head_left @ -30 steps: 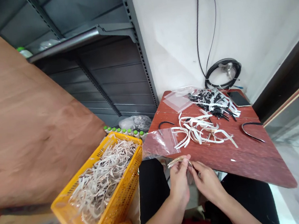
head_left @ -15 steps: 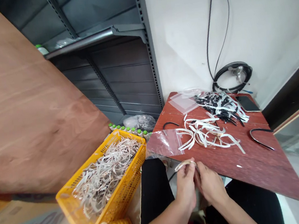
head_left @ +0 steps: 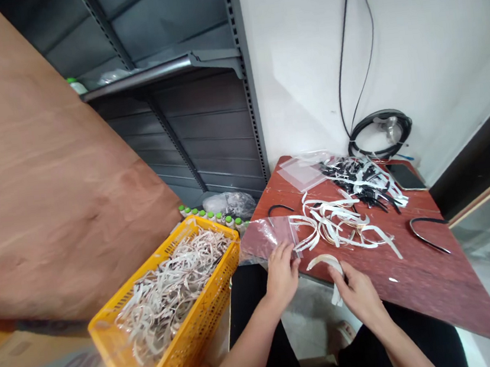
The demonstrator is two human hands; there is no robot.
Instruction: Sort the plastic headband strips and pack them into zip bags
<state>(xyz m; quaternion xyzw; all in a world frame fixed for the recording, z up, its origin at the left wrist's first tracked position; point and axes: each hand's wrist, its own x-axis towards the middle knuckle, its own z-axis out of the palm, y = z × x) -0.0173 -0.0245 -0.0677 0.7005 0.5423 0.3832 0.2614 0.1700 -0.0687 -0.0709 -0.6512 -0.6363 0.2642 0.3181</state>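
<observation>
My right hand (head_left: 357, 292) grips a small bundle of curved whitish strips (head_left: 325, 260) just over the front edge of the red-brown table (head_left: 436, 285). The bundle arches to the left and its other ends hang below my fingers. My left hand (head_left: 282, 275) reaches over the table edge, its fingers stretched onto the lower right part of a clear plastic zip bag (head_left: 265, 234) that lies flat. A loose heap of curved white strips (head_left: 336, 220) lies beyond both hands, close to the bag's right edge.
Black and white strips (head_left: 363, 178), more clear bags (head_left: 301, 172), a phone (head_left: 406, 177) and a black curved strip (head_left: 428, 238) lie on the table. At left stands a yellow crate (head_left: 215, 300) full of strips, by several green-capped bottles (head_left: 229, 221). A coiled cable (head_left: 379, 134) rests against the wall.
My hands have parted. The left has let go of the strips and moved up and left onto the bag. The right keeps the strips, slightly farther right.
</observation>
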